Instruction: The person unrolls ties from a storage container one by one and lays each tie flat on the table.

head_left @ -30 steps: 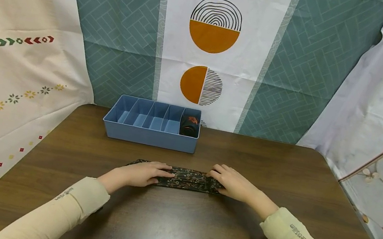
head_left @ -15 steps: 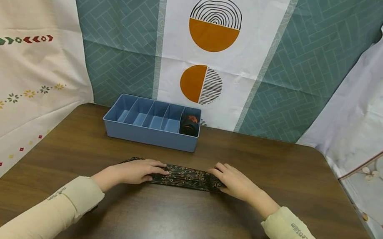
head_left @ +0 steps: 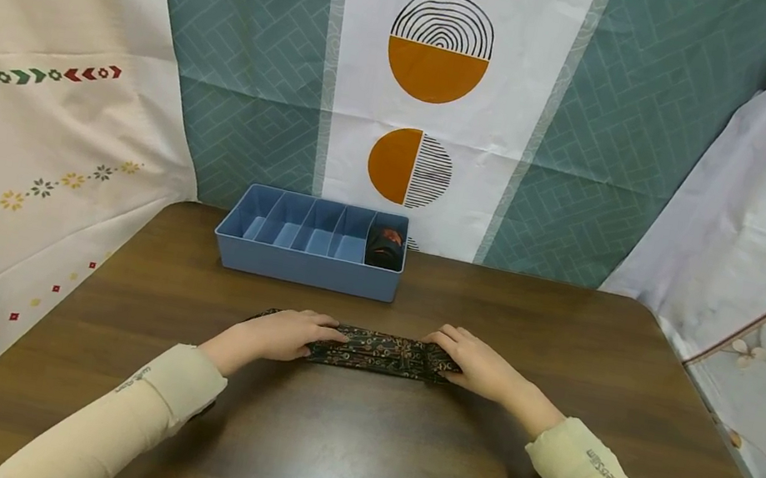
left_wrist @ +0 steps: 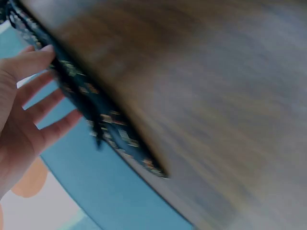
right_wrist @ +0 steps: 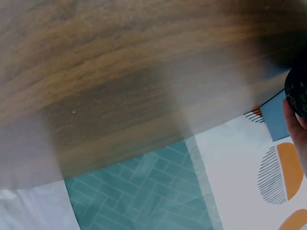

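Observation:
A long, flat strip of folded dark cloth (head_left: 375, 350) with a small multicoloured print lies crosswise on the table. My left hand (head_left: 283, 334) rests on its left part, fingers extended; the left wrist view shows the fingers of that hand (left_wrist: 29, 105) spread along the strip (left_wrist: 115, 127), which runs on past them to a narrow end. At the right end the cloth is bunched into a short roll (head_left: 439, 358), and my right hand (head_left: 481, 367) holds it with curled fingers. Only part of the roll (right_wrist: 297, 91) and the hand (right_wrist: 298, 134) enters the right wrist view.
Behind the cloth stands a blue divided box (head_left: 305, 268) with several compartments. Its rightmost compartment holds a dark rolled bundle (head_left: 385, 250) with orange-red marks. The brown wooden table (head_left: 350, 436) meets hanging cloths (head_left: 249, 81) at its back and sides.
My left hand has slid slightly leftward along the strip, then a little back, and the cloth looks smoother. The right hand stays at the rolled end. The head view has shifted slightly.

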Demonstrator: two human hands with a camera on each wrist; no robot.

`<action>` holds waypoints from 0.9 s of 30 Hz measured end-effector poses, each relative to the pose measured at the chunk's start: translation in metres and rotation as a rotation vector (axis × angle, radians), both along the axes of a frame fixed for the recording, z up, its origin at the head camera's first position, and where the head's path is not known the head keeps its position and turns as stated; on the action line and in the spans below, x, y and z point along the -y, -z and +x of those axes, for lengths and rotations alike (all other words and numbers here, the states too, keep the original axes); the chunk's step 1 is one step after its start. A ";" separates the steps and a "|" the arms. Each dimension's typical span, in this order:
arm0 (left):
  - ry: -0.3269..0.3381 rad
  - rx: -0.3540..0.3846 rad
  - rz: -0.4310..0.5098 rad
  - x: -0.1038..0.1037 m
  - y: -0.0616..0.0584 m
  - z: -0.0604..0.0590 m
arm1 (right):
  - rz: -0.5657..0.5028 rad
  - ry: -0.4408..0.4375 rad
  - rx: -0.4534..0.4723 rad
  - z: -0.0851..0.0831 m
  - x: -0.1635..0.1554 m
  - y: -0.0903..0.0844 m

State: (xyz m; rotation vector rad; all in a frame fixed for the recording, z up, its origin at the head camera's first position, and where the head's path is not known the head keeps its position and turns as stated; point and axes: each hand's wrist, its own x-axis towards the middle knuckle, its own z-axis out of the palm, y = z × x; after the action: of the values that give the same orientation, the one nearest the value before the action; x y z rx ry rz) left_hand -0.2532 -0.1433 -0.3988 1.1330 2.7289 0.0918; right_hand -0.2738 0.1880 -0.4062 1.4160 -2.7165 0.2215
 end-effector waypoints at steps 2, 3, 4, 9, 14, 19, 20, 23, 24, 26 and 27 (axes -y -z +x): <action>0.011 0.000 -0.011 -0.010 -0.005 0.001 | -0.010 0.010 0.021 0.000 -0.001 0.001; 0.021 -0.004 -0.012 -0.015 -0.007 0.001 | -0.010 0.014 0.025 0.000 -0.001 0.001; 0.035 -0.008 -0.007 -0.020 -0.008 0.001 | -0.013 0.016 0.028 0.000 -0.002 0.001; 0.080 -0.050 0.030 -0.045 -0.008 -0.001 | -0.031 0.025 0.036 -0.002 -0.003 0.004; 0.110 -0.063 0.024 -0.068 -0.001 -0.006 | -0.067 0.047 0.081 -0.004 -0.006 0.007; 0.129 -0.079 -0.004 -0.086 0.005 -0.009 | -0.090 0.057 0.098 -0.003 -0.008 0.007; 0.123 -0.076 -0.007 -0.088 0.005 -0.009 | -0.093 0.054 0.095 -0.003 -0.008 0.007; 0.103 -0.075 -0.012 -0.092 0.008 -0.011 | -0.096 0.039 0.083 -0.003 -0.006 0.007; 0.096 -0.073 -0.009 -0.093 0.009 -0.011 | -0.099 0.038 0.084 -0.002 -0.006 0.007; 0.086 -0.076 -0.004 -0.094 0.011 -0.012 | -0.102 0.033 0.081 -0.002 -0.005 0.007; 0.083 -0.081 -0.002 -0.094 0.012 -0.012 | -0.103 0.036 0.087 -0.002 -0.005 0.007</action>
State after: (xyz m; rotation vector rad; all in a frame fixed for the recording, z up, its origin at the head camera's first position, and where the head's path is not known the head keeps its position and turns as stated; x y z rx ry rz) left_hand -0.2656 -0.0493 -0.4110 1.2749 2.7457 0.0321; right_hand -0.2755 0.1926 -0.4130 1.3593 -2.7516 0.4232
